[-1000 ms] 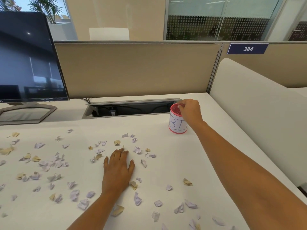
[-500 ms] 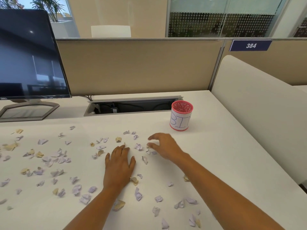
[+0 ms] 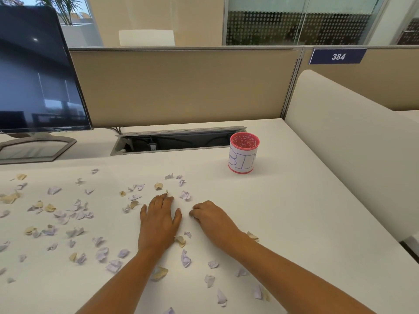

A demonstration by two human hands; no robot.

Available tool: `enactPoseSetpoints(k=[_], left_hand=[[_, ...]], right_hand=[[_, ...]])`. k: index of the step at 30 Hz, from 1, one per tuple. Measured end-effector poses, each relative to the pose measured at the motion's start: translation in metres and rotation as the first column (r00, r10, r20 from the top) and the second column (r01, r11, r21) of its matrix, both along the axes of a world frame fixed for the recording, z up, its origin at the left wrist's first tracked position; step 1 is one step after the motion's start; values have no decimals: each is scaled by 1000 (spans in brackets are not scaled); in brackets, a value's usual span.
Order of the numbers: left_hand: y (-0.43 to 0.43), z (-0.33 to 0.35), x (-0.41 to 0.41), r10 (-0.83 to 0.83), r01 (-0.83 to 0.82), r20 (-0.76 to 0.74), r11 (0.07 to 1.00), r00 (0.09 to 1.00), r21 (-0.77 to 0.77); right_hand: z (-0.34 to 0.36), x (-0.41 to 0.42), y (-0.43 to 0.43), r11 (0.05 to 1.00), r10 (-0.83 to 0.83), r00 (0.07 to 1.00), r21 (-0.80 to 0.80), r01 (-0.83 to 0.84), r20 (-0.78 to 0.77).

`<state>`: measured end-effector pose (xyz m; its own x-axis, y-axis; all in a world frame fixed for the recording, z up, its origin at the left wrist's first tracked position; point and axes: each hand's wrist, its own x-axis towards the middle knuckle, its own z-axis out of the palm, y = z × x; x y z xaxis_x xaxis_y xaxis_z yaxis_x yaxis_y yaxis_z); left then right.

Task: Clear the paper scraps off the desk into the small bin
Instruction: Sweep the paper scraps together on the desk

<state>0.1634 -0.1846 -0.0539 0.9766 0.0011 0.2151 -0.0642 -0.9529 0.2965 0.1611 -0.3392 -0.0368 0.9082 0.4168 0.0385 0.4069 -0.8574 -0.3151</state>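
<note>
Many small crumpled paper scraps, lilac [image 3: 185, 258] and tan [image 3: 158, 186], lie scattered over the white desk [image 3: 283, 211], mostly left and in front. The small bin [image 3: 243, 152], a pink cup with a white label reading BIN, stands upright at the back right. My left hand [image 3: 158, 220] rests flat on the desk, fingers straight, with a tan scrap [image 3: 180, 240] beside its thumb. Just right of it, my right hand [image 3: 210, 217] has its fingers curled down onto scraps that it hides.
A dark monitor [image 3: 38, 75] on a grey stand occupies the back left. An open cable tray [image 3: 176, 141] runs along the back, beside the bin. A beige partition stands behind, and a white divider panel [image 3: 351, 143] borders the desk on the right.
My right hand left the bin's rim, came back toward me and dropped onto scraps beside my left hand, fingers curling. The left hand stayed flat in place.
</note>
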Motion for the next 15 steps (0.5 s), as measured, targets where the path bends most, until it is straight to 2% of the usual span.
enactPoseSetpoints(k=[9, 13, 15], left_hand=[[1, -2, 1, -2, 2, -2, 1000, 1000, 12], [1, -2, 1, -4, 4, -8, 1000, 1000, 12], [1, -2, 1, -5, 5, -11, 1000, 1000, 15]], right_hand=[[14, 7, -22, 998, -45, 996, 49, 49, -78], [33, 16, -36, 992, -105, 993, 62, 108, -47], [49, 25, -41, 981, -157, 987, 117, 158, -16]])
